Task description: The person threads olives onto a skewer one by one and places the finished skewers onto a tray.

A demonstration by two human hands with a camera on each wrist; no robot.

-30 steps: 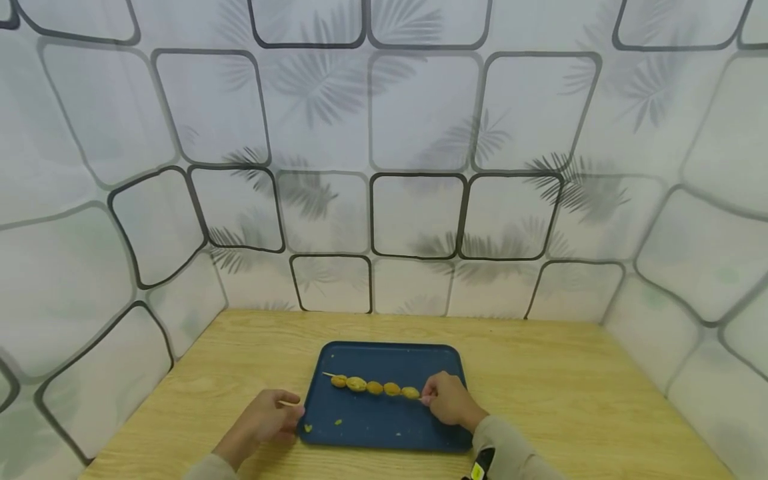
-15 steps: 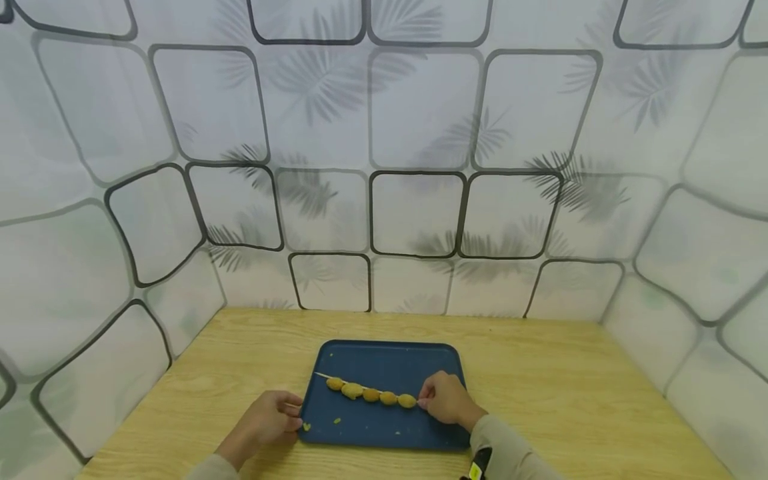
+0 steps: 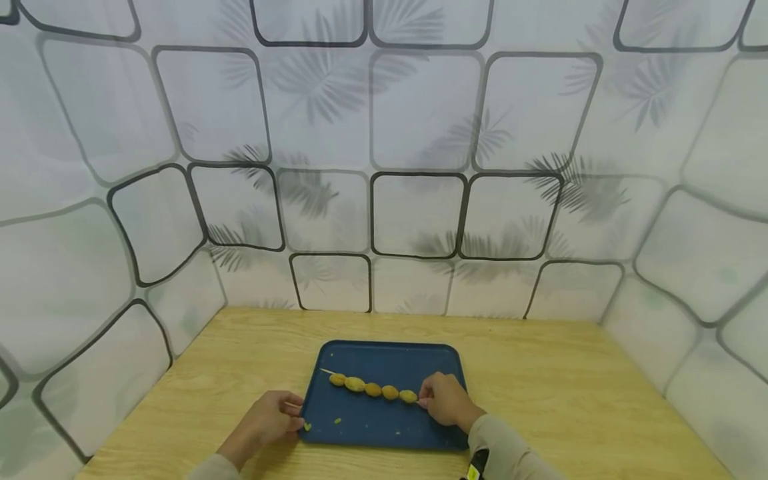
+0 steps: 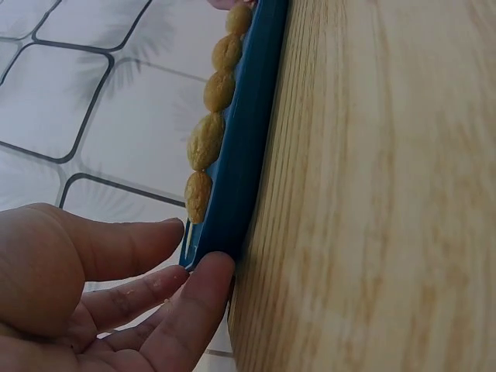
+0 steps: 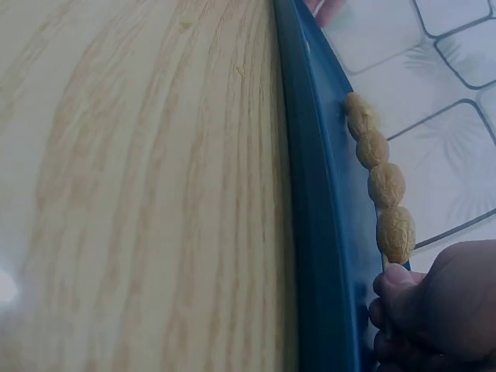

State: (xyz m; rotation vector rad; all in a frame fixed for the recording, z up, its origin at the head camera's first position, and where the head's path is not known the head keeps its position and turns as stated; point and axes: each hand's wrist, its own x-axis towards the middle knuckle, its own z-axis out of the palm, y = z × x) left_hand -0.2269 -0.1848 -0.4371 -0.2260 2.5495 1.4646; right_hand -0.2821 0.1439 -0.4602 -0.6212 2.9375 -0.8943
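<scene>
A skewer of several wrinkled, yellow-brown oval food pieces [image 3: 373, 389] is over the blue tray [image 3: 384, 427], its bare pointed tip toward the left. Thumb and fingers of my right hand [image 3: 447, 399] pinch the stick at its right end, just past the last piece, as the right wrist view shows. The kind of food is unclear. My left hand [image 3: 268, 421] is at the tray's left edge, fingers touching the rim near the front corner. In the left wrist view the thumb [image 4: 139, 246] stands apart from the fingers, close to the skewer's tip.
Small yellowish crumbs [image 3: 337, 421] lie on the tray, a few near its front left corner. The tray rests on a light wooden table [image 3: 540, 373]. A patterned pale wall covering [image 3: 420, 220] encloses the table at the back and both sides.
The skewer dipped toward the front and left, then came partly back up, with its food pieces looking turned. My right hand shifted slightly left. The left hand has hardly moved.
</scene>
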